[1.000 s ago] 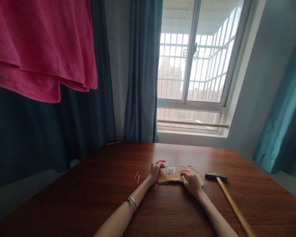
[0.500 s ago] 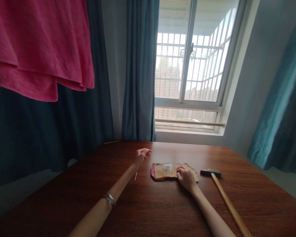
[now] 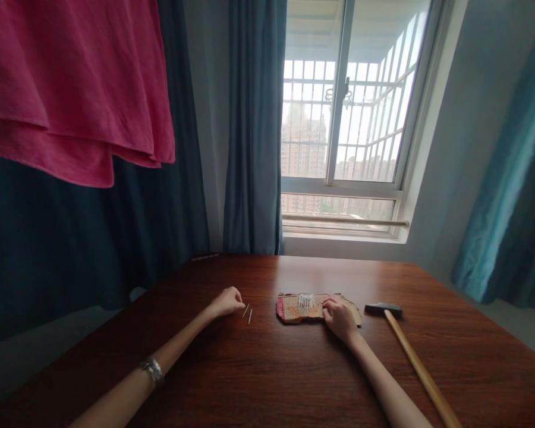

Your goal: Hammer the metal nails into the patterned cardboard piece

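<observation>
A flat piece of patterned cardboard (image 3: 301, 308) lies on the wooden table (image 3: 267, 368), with several nails standing in its middle. My right hand (image 3: 339, 318) rests on the cardboard's right part, fingers curled and pressing it down. My left hand (image 3: 226, 302) lies on the table to the left, fingers curled into a loose pinch beside two loose nails (image 3: 248, 311). Its fingertips reach the nearer nail; whether they grip it I cannot make out. A bracelet sits on my left wrist.
A hammer (image 3: 405, 351) with a long wooden handle lies to the right of the cardboard, head away from me. Behind the table are a window (image 3: 343, 119) and blue curtains (image 3: 254, 131). Pink cloth (image 3: 71, 83) hangs at the upper left.
My left hand left the cardboard, rose above the table, then came down beside the two loose nails. My right hand stayed on the cardboard.
</observation>
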The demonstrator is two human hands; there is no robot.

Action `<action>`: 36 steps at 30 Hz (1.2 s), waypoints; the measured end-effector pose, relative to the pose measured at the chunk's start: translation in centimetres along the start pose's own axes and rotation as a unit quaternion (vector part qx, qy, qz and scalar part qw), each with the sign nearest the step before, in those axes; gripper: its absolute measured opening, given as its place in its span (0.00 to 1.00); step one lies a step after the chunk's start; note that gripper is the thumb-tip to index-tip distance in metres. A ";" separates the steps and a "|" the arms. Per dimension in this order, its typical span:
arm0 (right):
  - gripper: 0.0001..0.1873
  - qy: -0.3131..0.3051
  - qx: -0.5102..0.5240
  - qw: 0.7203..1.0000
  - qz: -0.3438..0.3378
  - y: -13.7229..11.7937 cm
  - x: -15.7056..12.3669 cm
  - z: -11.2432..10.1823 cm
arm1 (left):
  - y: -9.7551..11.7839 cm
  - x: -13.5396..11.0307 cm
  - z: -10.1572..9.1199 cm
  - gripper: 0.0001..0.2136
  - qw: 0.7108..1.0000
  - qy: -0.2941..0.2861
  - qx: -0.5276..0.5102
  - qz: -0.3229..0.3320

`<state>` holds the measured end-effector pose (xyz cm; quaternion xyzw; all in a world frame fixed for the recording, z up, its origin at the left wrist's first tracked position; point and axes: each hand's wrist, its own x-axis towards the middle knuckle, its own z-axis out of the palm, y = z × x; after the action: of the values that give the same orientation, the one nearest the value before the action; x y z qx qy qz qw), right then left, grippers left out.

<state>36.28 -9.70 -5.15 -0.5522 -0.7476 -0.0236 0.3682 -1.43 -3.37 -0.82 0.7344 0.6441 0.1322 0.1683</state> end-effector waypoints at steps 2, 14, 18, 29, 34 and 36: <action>0.11 -0.001 0.000 1.000 0.000 0.0 0.0 0.0 | 0.8 -0.3 0.4 0.09 1.000 -0.002 0.014 -0.010; 0.11 0.004 0.008 1.000 0.000 -0.1 0.1 -0.1 | 3.2 -0.9 0.5 0.08 0.990 0.031 0.127 -0.053; 0.11 0.008 0.014 1.000 0.001 -0.2 0.1 -0.2 | 3.5 -0.9 0.3 0.07 0.990 0.028 0.131 -0.045; 0.12 0.007 0.043 0.999 -0.009 0.2 0.1 0.1 | 4.2 -0.5 0.1 0.07 0.992 0.050 0.110 -0.026; 0.13 0.035 0.061 0.997 0.015 0.4 0.2 -0.2 | 6.0 -0.1 -1.0 0.07 0.994 0.074 0.076 0.008; 0.14 0.078 0.070 0.994 0.035 0.3 0.3 -0.5 | 7.2 -0.1 -1.2 0.07 0.994 0.094 0.040 0.029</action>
<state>36.71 -9.56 -4.75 -0.5475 -0.6965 -0.0010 0.4639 4.56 -4.23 3.33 0.7429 0.6407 0.1795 0.0737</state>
